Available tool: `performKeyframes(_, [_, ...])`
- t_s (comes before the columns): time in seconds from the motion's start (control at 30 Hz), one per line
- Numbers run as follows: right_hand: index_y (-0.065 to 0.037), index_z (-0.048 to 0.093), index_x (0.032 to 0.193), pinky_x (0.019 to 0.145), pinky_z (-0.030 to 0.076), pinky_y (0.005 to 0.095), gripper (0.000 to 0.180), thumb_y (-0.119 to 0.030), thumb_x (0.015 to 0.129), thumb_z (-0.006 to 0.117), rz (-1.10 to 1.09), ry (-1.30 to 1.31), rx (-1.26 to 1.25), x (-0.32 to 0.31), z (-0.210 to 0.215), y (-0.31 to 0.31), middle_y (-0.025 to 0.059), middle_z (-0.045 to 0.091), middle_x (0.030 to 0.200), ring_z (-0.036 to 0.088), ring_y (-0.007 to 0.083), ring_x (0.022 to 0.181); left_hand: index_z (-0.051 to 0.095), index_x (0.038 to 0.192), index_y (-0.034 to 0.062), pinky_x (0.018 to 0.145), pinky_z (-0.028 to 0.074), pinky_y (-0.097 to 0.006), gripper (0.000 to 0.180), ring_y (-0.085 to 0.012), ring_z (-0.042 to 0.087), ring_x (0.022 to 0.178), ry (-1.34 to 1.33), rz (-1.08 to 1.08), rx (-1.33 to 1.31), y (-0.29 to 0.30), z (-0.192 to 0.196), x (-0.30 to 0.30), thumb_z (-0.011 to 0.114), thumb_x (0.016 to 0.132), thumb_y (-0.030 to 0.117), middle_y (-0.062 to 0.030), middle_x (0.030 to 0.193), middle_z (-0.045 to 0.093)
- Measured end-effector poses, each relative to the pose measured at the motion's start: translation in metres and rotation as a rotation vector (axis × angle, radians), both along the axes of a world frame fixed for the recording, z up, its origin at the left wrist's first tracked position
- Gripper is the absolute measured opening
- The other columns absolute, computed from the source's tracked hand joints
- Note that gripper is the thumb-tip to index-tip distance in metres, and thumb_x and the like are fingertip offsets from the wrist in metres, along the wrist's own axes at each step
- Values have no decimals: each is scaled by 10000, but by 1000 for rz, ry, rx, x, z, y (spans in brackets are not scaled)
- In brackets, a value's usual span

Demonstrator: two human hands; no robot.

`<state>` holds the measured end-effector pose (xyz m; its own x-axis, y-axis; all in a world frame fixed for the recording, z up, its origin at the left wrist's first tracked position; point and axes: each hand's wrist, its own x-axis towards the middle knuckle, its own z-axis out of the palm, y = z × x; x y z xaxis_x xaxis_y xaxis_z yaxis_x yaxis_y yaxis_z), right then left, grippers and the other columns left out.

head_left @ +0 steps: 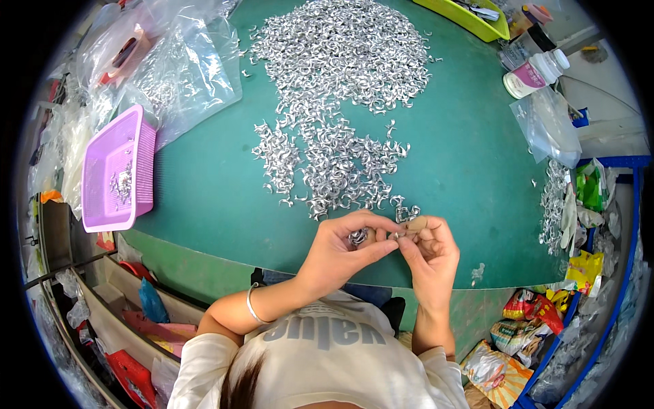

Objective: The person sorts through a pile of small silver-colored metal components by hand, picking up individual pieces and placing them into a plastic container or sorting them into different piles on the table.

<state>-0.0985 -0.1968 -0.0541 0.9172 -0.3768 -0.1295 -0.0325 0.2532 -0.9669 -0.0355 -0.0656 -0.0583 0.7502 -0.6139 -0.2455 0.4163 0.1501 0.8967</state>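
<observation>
Nearest the lens: top of the person's head and a cream-white shirt (327,361) with grey printed lettering, filling the lower middle.
Left wrist: a thin silver bangle (253,305) sits on the forearm, which angles up and to the right from a bent elbow.
Left hand: left hand (338,253) is curled over a small cluster of shiny metal clips (357,236) cupped in the palm; the fingers are pressed together around them, the thumb stretched right to meet the other hand.
Right hand: right hand (428,253) rises nearly straight up from the lower edge, its fingers pinching one small silver curved metal clip (397,234) between thumb and forefinger.
Clip in play: held just above the near edge of the tabletop, between the two hands; too small to tell its long axis or which way it points.
Surface: a round green tabletop (470,157), edge bending with the lens.
Heap: a big spread of loose silver metal clips (337,88) runs from the far side down almost to the hands.
Left side: a purple plastic basket (116,170) with a few clips inside, beside crumpled clear plastic bags (184,68).
Far right: a white plastic bottle (535,73) lying tilted, a yellow-green tray (466,17) at the top edge, and coloured packets (531,320) piled in a blue-rimmed crate.
</observation>
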Motion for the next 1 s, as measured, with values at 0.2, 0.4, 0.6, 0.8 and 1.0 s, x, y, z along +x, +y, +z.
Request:
performKeyframes(0.2, [33, 481, 964, 693, 415, 214, 217, 95, 768, 550, 6, -54, 101, -5, 5, 3, 92, 573, 897, 516, 101, 787, 624, 861, -11, 553, 346, -184, 107, -50, 437, 673, -124, 56, -51, 0, 4, -5, 608, 755, -4, -17, 789, 519])
performKeyframes(0.4, [50, 491, 973, 725, 429, 235, 233, 111, 757, 554, 2, -86, 77, -9, 11, 7, 109, 577, 917, 529, 121, 804, 618, 862, -21, 548, 349, -187, 104, -56, 442, 673, -109, 34, -40, 5, 12, -4, 592, 761, -24, -24, 793, 519])
performKeyframes(0.6, [59, 483, 975, 744, 442, 261, 249, 133, 746, 549, 0, -145, 111, -11, 12, 10, 121, 576, 916, 546, 149, 836, 612, 869, -25, 541, 344, -185, 107, -52, 434, 668, -98, 20, -96, 8, 16, -6, 586, 765, -32, -28, 798, 516])
performKeyframes(0.8, [55, 478, 982, 721, 437, 254, 267, 140, 739, 550, -8, -179, 30, -11, 13, 11, 129, 580, 898, 542, 147, 814, 606, 874, -23, 533, 336, -179, 113, -47, 427, 666, -164, 30, -115, 8, 16, -8, 587, 764, -41, -27, 801, 510])
performKeyframes(1.0, [55, 542, 884, 685, 428, 251, 219, 121, 684, 603, -88, -219, -386, -13, 8, 13, 138, 602, 840, 547, 177, 759, 582, 879, -23, 557, 337, -201, 116, -78, 418, 662, 157, -59, -115, 11, 17, -5, 556, 766, -16, -41, 780, 505])
